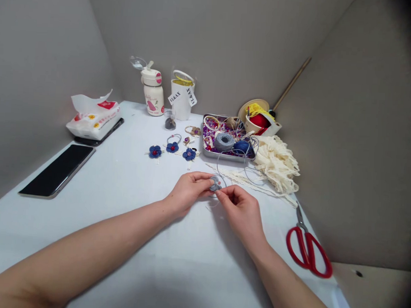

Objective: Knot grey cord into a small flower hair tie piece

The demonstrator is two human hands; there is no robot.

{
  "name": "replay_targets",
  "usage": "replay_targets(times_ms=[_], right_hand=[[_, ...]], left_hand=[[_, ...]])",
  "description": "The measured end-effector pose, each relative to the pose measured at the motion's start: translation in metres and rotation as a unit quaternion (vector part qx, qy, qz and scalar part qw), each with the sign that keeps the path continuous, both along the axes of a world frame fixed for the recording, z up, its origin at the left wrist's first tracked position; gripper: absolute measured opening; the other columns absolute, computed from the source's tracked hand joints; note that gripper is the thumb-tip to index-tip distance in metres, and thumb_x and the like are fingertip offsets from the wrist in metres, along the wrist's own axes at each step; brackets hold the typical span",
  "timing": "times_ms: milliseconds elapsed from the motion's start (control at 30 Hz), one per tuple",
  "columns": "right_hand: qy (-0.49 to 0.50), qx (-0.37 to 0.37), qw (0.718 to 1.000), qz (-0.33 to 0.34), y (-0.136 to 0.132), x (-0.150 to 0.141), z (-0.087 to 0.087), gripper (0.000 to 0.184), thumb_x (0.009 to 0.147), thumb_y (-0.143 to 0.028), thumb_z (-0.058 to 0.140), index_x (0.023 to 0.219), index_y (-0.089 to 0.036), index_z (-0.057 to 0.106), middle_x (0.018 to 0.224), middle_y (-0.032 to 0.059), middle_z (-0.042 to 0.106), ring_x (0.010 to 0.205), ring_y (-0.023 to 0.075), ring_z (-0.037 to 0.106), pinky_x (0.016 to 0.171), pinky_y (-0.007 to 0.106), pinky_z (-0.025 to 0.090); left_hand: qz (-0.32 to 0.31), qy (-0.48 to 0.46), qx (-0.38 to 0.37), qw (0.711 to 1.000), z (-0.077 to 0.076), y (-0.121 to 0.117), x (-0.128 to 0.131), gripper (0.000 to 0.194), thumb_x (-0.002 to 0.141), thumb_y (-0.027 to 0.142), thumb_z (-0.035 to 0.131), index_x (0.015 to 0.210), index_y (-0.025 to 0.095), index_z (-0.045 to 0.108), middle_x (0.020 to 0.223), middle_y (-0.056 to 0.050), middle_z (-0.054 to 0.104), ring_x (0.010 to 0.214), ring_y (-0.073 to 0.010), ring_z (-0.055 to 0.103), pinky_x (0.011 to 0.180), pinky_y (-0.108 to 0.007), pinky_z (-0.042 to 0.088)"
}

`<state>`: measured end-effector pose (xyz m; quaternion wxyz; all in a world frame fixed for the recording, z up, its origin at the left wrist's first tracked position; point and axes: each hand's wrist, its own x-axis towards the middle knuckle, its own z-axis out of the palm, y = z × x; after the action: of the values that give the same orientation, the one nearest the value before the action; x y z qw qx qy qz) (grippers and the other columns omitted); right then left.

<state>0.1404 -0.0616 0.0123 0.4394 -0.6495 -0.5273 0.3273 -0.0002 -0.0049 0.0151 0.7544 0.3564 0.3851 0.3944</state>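
Observation:
Between my two hands is a small grey-blue crocheted flower piece (215,183). My left hand (190,189) pinches it from the left side. The thumb and fingertips of my right hand (239,207) are closed at its lower right edge; whether they grip the piece, its yarn or a fine tool is too small to tell. A thin grey yarn strand loops up from the piece toward a grey yarn ball (224,141) in a metal tin (225,157). Just beyond my hands lie finished-looking blue flowers with beads, one a blue flower hair tie (172,146).
Red-handled scissors (308,249) lie at the right table edge, near cream lace trim (276,164). A phone (58,170) and a tissue pack (94,121) are at left. A bottle (153,95), a white canister (181,100) and a bowl of yarn (259,122) stand behind.

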Motion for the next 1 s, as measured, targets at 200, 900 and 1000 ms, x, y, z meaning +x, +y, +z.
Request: replay_targets(times_ms=[200,900,1000], right_hand=[[-0.001,0.0,1.0,-0.001,0.0003,0.0005,0.0009,0.022,0.079,-0.037,0.065,0.072,-0.017,0.064,0.063,-0.0017,0.059,0.056,0.0111,0.046,0.054,0.023,0.035],[0.006,-0.001,1.0,-0.002,0.0002,0.0012,0.0034,0.022,0.079,-0.038,0.065,0.072,-0.017,0.064,0.064,-0.0012,0.06,0.056,0.0114,0.047,0.055,0.024,0.036],[0.012,-0.002,1.0,-0.004,0.001,0.0008,0.002,0.022,0.079,-0.038,0.065,0.072,-0.017,0.064,0.064,-0.0012,0.061,0.057,0.0114,0.047,0.055,0.024,0.036]], left_hand=[[0.0,0.001,-0.009,1.0,0.0008,-0.0007,-0.0002,0.017,0.074,0.015,0.071,0.089,0.009,0.068,0.087,-0.009,0.07,0.076,-0.0123,0.065,0.08,-0.028,0.052],[-0.004,0.0,-0.022,1.0,0.0012,0.0001,0.0003,0.015,0.074,0.011,0.07,0.089,0.01,0.067,0.08,-0.006,0.069,0.071,-0.0108,0.065,0.077,-0.027,0.054],[-0.009,-0.001,-0.016,1.0,-0.0013,0.0001,0.0002,0.017,0.074,0.013,0.072,0.089,0.009,0.067,0.081,-0.006,0.069,0.071,-0.0106,0.065,0.078,-0.026,0.053]])
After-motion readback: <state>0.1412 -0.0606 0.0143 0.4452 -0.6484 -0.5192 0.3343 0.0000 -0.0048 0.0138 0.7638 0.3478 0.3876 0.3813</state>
